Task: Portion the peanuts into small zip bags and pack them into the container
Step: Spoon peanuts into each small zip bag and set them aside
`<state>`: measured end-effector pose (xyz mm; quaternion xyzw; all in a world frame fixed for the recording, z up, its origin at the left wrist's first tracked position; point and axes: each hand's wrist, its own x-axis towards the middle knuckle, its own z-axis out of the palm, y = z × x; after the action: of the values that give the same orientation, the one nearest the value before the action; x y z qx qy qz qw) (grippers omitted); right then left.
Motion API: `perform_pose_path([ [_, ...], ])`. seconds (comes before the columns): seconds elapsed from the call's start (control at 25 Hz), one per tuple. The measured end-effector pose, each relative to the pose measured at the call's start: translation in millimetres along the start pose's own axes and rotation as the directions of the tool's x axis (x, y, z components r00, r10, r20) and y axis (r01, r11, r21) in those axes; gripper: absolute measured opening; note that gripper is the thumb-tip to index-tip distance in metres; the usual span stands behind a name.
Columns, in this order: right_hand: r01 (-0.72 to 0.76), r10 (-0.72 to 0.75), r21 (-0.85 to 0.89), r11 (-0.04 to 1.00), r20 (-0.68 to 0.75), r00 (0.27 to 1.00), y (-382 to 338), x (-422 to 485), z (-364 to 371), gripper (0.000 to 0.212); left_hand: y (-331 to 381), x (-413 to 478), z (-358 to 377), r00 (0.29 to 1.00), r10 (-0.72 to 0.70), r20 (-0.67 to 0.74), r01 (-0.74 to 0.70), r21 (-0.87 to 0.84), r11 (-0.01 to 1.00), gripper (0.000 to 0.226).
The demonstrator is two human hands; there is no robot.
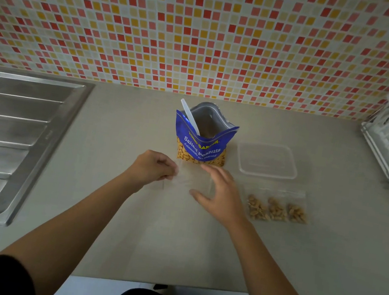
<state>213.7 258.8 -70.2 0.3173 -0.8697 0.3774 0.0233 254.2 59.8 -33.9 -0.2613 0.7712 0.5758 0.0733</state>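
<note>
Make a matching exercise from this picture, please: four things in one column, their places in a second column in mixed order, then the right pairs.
Things
1. spoon
2. container
3. filled small bags
4. empty zip bag

Places
A. held by the left hand, under the right hand
B. standing in the open peanut bag
C. on the counter, right of the peanut bag
D. just in front of the container

Pairs: 1-B, 2-C, 3-D, 4-A

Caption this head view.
Left hand pinches an empty zip bag, right hand touching it, before the peanut pouch.
</note>
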Motion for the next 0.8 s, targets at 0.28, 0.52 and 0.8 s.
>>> perform_pose_path([
  [0.28,0.034,-0.017,-0.085,0.996,0.187,0.982,-14,18,6,0.089,9,-6,13,0.995,0.103,0.011,-0.103,0.198,0.975,0.006],
  [0.52,-0.008,0.005,0.109,0.994,0.027,1.0,-10,14,5,0.055,26,-17,9,0.949,0.288,-0.127,-0.215,0.406,0.888,0.019],
  [0.8,-0.199,0.244,0.464,0.863,-0.038,0.969,-8,11,-14,0.056,91,27,-17,0.813,0.479,-0.332,-0.303,0.461,0.834,0.036],
])
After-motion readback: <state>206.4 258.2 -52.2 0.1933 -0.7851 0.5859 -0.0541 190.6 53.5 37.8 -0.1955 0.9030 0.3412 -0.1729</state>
